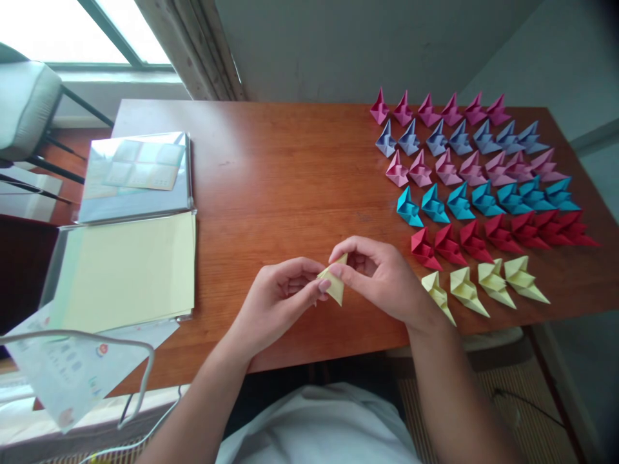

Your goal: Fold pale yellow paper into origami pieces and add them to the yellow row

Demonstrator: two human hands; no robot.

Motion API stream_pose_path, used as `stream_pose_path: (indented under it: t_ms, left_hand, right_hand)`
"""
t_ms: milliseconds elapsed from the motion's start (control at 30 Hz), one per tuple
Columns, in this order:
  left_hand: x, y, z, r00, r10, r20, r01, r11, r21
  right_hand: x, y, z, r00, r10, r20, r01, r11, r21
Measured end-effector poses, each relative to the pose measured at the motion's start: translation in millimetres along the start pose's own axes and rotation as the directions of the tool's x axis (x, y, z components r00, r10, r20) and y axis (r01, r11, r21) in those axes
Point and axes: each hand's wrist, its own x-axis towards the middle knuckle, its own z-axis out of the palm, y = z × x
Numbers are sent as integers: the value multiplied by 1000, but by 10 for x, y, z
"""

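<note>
A small folded piece of yellow paper [335, 288] is held between my two hands, above the front part of the wooden table. My left hand [285, 290] pinches its left side between thumb and fingers. From the right, my right hand [374, 274] grips its upper part, thumb on the near face and fingers behind. The fingers hide part of the folds. Just right of my right wrist stand several yellow origami pieces [467, 291] in a row.
Behind the yellow row are rows of folded paper in red [500, 233], blue [459, 201], pink [447, 167], lilac [438, 137] and magenta [428, 111]. On the left lie a stack of yellow sheets [128, 270] and a plastic-covered pack [135, 196]. A white cable [149, 367] curves at front left.
</note>
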Motion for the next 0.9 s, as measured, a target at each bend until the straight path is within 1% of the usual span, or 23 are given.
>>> stream_pose_path:
  t_ms: [100,200,333,433,533,633,800,900]
  left_hand:
    - [9,3,3,1000,0,-2,0,1000,5]
    - [17,-1,10,999,-3,-41,2,1000,-11]
    - [20,2,26,990,-4,-139,-2,999,-39]
    - [16,-2,33,972,11,-236,-19,999,-30]
    - [18,-20,32,947,33,-319,-45,999,-29]
    - [26,-35,32,944,38,-327,-57,997,-50]
    - [31,-41,29,955,23,-296,-57,993,-107]
    - [28,-41,25,960,6,-281,-44,991,-129]
  right_hand:
    - [6,-24,5,1000,-26,12,26,998,-53]
    - [19,-7,40,999,-34,-26,34,999,-3]
    - [2,69,133,994,4,-108,14,986,165]
    - [-52,103,216,995,35,-96,-13,974,226]
    - [-108,94,293,996,52,-68,-36,975,220]
    - [-127,75,349,994,45,-96,-25,980,197]
    - [-104,74,387,982,9,-187,13,993,117]
    - [-93,73,386,979,2,-205,19,995,101]
